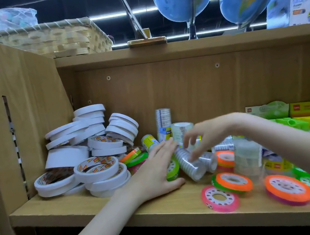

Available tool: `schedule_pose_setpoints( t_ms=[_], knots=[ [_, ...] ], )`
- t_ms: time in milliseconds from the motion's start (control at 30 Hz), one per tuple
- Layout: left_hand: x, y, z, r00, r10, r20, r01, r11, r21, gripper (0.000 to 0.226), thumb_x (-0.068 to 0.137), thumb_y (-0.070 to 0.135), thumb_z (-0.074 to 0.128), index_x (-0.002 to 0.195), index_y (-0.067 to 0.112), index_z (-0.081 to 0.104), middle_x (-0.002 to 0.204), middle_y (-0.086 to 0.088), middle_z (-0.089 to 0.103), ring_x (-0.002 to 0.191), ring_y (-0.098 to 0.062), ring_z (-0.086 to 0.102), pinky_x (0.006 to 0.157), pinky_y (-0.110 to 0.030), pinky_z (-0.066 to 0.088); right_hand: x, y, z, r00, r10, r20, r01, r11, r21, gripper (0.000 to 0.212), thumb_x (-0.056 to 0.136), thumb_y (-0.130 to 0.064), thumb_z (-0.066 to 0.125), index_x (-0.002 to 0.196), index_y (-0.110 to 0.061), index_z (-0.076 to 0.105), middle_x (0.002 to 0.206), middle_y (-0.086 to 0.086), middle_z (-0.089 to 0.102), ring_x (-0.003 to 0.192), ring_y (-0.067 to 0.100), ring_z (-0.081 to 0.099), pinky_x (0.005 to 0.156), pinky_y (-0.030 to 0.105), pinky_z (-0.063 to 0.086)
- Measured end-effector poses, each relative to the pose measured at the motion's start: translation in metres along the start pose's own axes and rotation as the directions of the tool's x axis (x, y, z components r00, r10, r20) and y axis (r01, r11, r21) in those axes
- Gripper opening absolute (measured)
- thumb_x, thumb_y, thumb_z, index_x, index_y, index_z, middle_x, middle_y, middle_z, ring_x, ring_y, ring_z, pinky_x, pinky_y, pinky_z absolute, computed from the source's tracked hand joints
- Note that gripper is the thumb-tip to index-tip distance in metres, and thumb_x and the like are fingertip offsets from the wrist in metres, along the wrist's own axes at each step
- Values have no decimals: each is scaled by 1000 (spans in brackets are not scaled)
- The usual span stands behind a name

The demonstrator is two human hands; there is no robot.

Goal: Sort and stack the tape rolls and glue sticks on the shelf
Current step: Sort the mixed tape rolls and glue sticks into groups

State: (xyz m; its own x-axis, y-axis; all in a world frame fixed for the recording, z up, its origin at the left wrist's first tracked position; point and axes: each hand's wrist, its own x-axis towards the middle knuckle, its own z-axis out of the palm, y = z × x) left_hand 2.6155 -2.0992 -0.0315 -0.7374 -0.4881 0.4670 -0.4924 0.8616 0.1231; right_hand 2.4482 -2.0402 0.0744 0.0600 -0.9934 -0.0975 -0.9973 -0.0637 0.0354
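Tape is the thing to watch: a clear sleeve of small tape rolls (191, 165) lies on its side on the shelf (103, 205), near the middle of the mess. Its long side runs from the back of the shelf, a bit to the left, down to the front, a bit to the right. The near end points at the person.

Right hand (204, 135) hangs just over the sleeve. Its fingers (194, 155) are spread and bent down, and the tips seem to touch the top of the sleeve, but blur hides whether they hold it. That grip looks apart, clamped on nothing yet. So the sleeve lies right under this hand, and this hand is the nearer one.

Left hand (155, 170) is just left of the sleeve. It lies flat with straight fingers, palm down, on a green tape roll (172, 168) that touches the sleeve. Its grip is apart too.

Behind the sleeve, more clear tape sleeves stand upright (164, 124). Left of the sleeve, well apart, sits a messy pile of white tape rolls (85, 149). In front and to the right of the sleeve lie flat orange (232, 182) and pink rolls (220, 198). Far right of it are green glue sticks (293, 125).

I think the right hand should close across the sleeve's short side, then tip it up to stand with the ones behind.
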Motion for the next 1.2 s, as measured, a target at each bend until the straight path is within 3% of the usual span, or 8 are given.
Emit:
schedule_pose_setpoints(
  t_ms=[167,300,500,633,767,900,1033,1200],
  knots=[
    [-6,0,-8,993,-91,70,85,993,82,97,84,52,59,149,14,-2,157,-3,-5,144,-13,-4,113,-20,-2,-3,-6,38,992,102,-76,-104,994,-21,56,76,-45,66,124,-23,45,124,2,52,109,21,50,82,29,40],
    [-19,1,-18,966,-219,139,175,945,277,85,85,64,44,148,15,15,154,-8,18,142,-22,15,115,-32,6,0,-5,45,967,173,-187,-208,960,-189,47,73,-34,66,115,-18,52,115,6,52,109,27,49,80,35,31],
    [-36,1,-26,963,-178,200,169,984,60,82,83,59,53,148,25,16,155,5,19,143,-12,11,113,-25,10,3,-11,48,962,54,-268,-98,983,-154,46,79,-42,63,115,-14,53,114,6,55,108,27,51,81,35,37],
    [-44,-5,-26,970,-147,196,158,987,-43,81,82,58,56,147,30,16,154,11,18,141,-4,13,112,-22,11,-5,-9,49,936,12,-351,-88,976,-199,26,80,-38,61,81,-14,51,89,4,56,86,27,53,71,31,36],
    [-40,-5,-21,990,-93,102,101,992,-79,80,82,51,61,146,31,18,154,15,14,138,4,12,111,-15,11,-18,-4,43,950,91,-299,-202,908,-367,32,80,-28,59,62,-18,34,66,-2,37,72,26,44,87,39,35],
    [-30,4,-13,999,-49,5,49,993,-107,75,82,42,65,144,31,24,153,15,14,139,-1,14,106,-12,14,-16,-5,43,960,103,-260,-206,889,-409,26,80,-25,60,68,-16,39,72,1,42,72,24,46,89,39,35],
    [-30,1,-9,996,4,-90,-7,1000,-25,83,73,64,54,143,28,28,153,13,9,142,-7,6,116,-30,15,-10,-5,38,972,-54,-229,14,985,-171,43,83,-33,63,119,-12,53,119,6,56,108,23,52,86,32,41],
    [-34,-5,-10,967,-240,85,242,970,-10,101,76,65,59,150,25,2,157,-1,-9,145,-15,-6,118,-31,4,14,-22,49,917,-299,-264,298,954,-45,52,89,-22,57,137,-20,38,132,6,46,122,20,43,102,35,35]
  ],
)
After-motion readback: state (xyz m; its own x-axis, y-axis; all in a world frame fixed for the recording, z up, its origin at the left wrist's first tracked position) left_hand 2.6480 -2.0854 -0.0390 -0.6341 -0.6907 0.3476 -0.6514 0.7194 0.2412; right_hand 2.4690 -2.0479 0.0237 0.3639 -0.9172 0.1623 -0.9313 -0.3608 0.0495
